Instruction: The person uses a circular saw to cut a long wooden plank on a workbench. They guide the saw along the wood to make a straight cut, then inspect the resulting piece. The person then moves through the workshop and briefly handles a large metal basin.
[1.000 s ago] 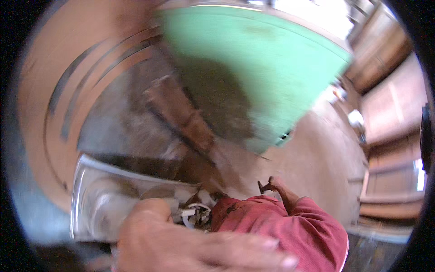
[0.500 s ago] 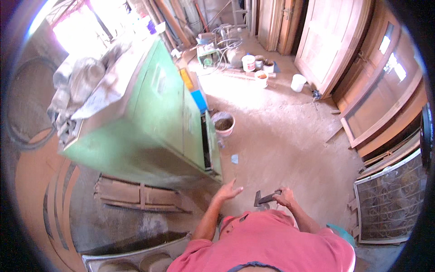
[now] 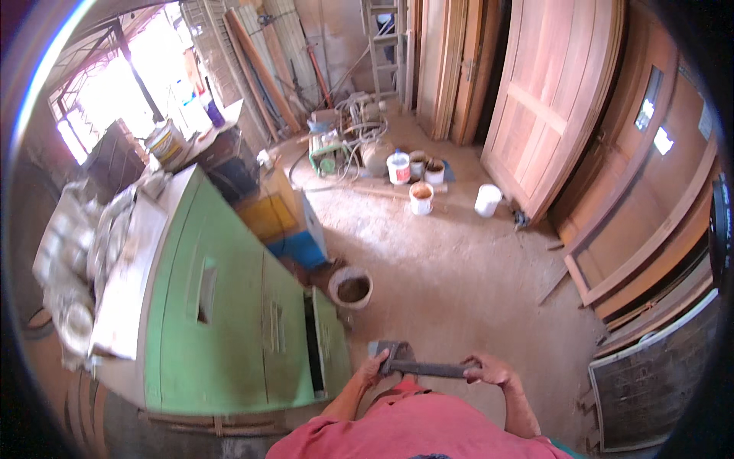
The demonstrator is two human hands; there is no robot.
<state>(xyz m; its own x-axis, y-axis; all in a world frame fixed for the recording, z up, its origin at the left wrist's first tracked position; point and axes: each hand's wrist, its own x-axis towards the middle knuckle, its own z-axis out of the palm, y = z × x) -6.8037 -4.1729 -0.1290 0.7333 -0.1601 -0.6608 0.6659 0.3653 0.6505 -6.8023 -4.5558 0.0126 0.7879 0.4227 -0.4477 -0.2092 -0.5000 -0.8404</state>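
Observation:
A hammer-like tool (image 3: 432,369) lies level in front of my red shirt, with a dark straight handle and a broad dark head. My right hand (image 3: 492,370) is closed round the far right end of its handle. At the other end, my left hand (image 3: 370,369) grips the head, the thumb against its side. A light grey patch shows beside the head; whether it belongs to the tool is unclear. The open drawer (image 3: 329,336) of a green metal cabinet (image 3: 229,321) stands just left of my left hand.
Cloudy plastic bundles (image 3: 69,268) lie on the cabinet. A bucket (image 3: 351,288) with dark contents stands by the drawer. Farther off are a white bucket (image 3: 488,200), several other pails and a machine (image 3: 329,157) with hoses. Wooden doors (image 3: 539,107) lean along the right wall.
My left hand was spread and apart from the tool; now it holds the head. The tool has turned level in front of me. My view has tilted up and shifted.

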